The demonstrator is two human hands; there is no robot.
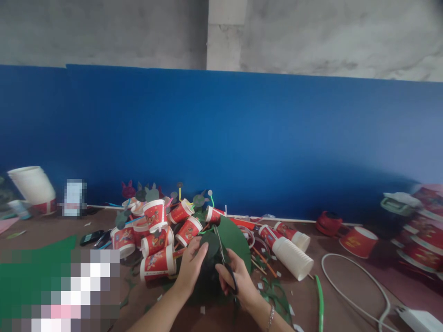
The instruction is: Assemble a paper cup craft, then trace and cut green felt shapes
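Observation:
My left hand (192,266) is closed on the edge of a dark green sheet (232,240) and holds it up over the brown table (346,286). My right hand (238,275) grips black-handled scissors (224,258), fingers through the loops, with the blades pointing up into the sheet. A dark rounded piece of the sheet sits between the two hands. Just beyond the hands lies a heap of red-and-white paper cups (155,233) with sticks and small discs poking out.
A stack of white cups (292,256) lies on its side to the right. A white cable (356,286) loops toward a white adapter (420,319). Red bowls (358,241) and stacked lids stand far right. A white bucket (32,186) stands far left before the blue wall panel (242,138).

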